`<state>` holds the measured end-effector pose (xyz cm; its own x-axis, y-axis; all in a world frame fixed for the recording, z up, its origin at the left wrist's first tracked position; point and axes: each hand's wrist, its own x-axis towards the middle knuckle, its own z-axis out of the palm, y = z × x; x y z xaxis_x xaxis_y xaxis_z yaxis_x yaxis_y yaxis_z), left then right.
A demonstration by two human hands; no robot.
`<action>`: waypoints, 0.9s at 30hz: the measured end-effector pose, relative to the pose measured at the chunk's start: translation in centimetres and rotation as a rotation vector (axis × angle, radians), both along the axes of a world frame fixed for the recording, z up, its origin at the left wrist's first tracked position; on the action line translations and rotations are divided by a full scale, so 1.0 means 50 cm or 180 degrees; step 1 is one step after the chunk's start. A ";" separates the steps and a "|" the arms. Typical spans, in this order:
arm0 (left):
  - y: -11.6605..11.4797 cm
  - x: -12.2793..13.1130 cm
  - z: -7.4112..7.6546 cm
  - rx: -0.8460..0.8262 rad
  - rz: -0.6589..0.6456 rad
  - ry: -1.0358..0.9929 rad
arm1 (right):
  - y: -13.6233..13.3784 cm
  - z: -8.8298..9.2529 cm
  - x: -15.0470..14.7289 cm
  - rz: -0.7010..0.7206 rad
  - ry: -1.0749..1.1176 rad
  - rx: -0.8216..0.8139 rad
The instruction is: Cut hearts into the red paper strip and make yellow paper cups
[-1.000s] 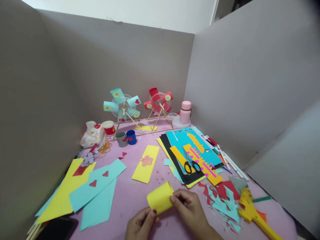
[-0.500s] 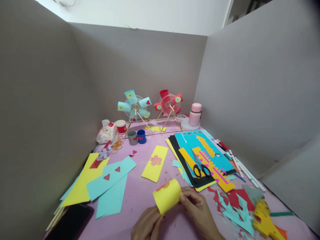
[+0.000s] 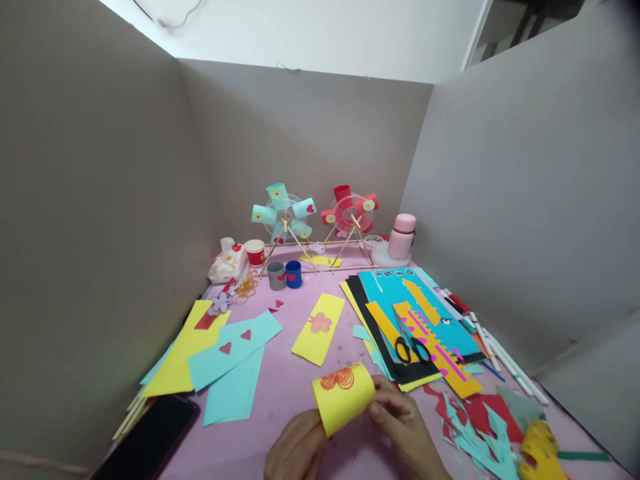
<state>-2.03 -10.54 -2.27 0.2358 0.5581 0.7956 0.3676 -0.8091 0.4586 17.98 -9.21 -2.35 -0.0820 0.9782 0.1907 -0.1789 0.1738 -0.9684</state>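
Note:
Between my two hands is a yellow paper tube (image 3: 345, 403), a rolled strip with orange swirls drawn near its upper edge. My left hand (image 3: 296, 445) has its fingers closed on the tube's lower left end. On the right end, my right hand (image 3: 400, 421) pinches the paper between thumb and fingers. Beyond the tube, a flat yellow strip (image 3: 305, 345) with an orange flower drawn on it lies on the table. Black-handled scissors (image 3: 413, 348) rest on stacked coloured sheets to the right.
Two paper-and-stick wheels, one light blue (image 3: 285, 215) and one red (image 3: 351, 212), stand at the back. Small grey (image 3: 276, 277) and blue (image 3: 293, 275) paper rings sit before them. A phone (image 3: 150, 437) lies front left; paper scraps (image 3: 480, 430) and a yellow glue gun (image 3: 539, 450) front right.
The yellow tube has turned so that more of its orange swirls shows. Both hands still hold it. The whole view has shifted slightly.

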 end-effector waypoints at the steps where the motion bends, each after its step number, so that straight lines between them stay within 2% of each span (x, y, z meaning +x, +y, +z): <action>1: 0.000 0.004 -0.004 -0.0299 0.0063 -0.0128 | 0.001 -0.001 -0.001 -0.0047 -0.0041 -0.0032; 3: 0.001 0.013 -0.011 -0.1184 0.0192 -0.0467 | 0.002 -0.004 -0.004 -0.0172 -0.0141 -0.0122; 6: 0.007 0.027 -0.017 -0.2792 0.0257 -0.1180 | 0.003 -0.014 -0.007 -0.0277 -0.0247 -0.0271; 7: 0.010 0.030 -0.017 -0.3210 0.0259 -0.1407 | 0.004 -0.017 -0.007 -0.0291 -0.0269 -0.0325; 9: 0.017 0.034 -0.017 -0.3697 0.0261 -0.1707 | 0.005 -0.024 -0.007 -0.0315 -0.0318 -0.0421; 16: 0.020 0.036 -0.009 -0.3968 0.0305 -0.1874 | 0.006 -0.020 -0.008 -0.0315 -0.0456 -0.0382; 27: 0.026 0.038 -0.009 -0.4117 0.0225 -0.1955 | 0.006 -0.020 -0.008 -0.0276 -0.0431 -0.0303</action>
<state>-0.12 -9.26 -2.73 -0.0113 0.9515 -0.3075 -0.1340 0.3033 0.9434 17.59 -8.89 -3.33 -0.0153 0.9958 0.0897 -0.0341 0.0892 -0.9954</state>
